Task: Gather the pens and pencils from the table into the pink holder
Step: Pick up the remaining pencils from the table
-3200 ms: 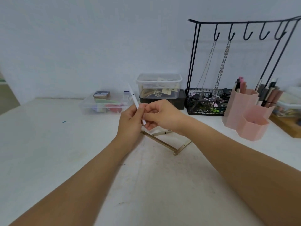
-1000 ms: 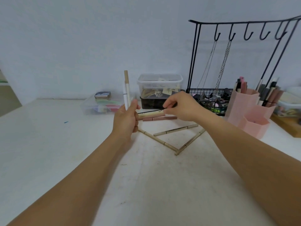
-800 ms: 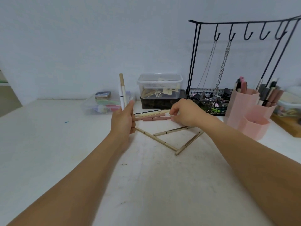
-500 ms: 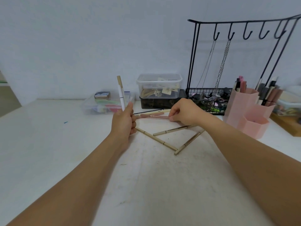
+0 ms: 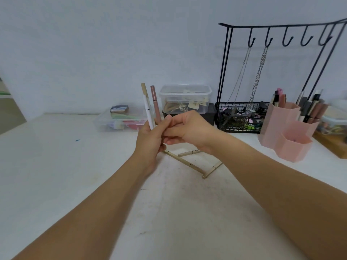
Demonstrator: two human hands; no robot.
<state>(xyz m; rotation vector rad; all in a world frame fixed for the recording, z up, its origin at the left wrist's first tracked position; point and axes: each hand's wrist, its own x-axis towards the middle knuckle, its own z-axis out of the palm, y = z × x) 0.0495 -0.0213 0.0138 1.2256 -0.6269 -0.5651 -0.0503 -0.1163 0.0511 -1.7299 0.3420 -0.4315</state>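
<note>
The left hand (image 5: 150,139) grips upright pens (image 5: 150,109), the right hand's fingers (image 5: 174,128) pinching beside them, while tan pencils (image 5: 185,162) lie flat just below, nearer the right hand.

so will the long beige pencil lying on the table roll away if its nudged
Probably not far. The beige pencil looks thin, stiff and light, so it should skid or pivot easily. It lies on the flat table, touching a second pencil at its end, which may stop it.

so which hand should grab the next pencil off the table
Right, most likely. The left hand already grips a bundle of upright pens, while the right hand is only passing one across and sits nearer the tan pencils on the table.
</note>
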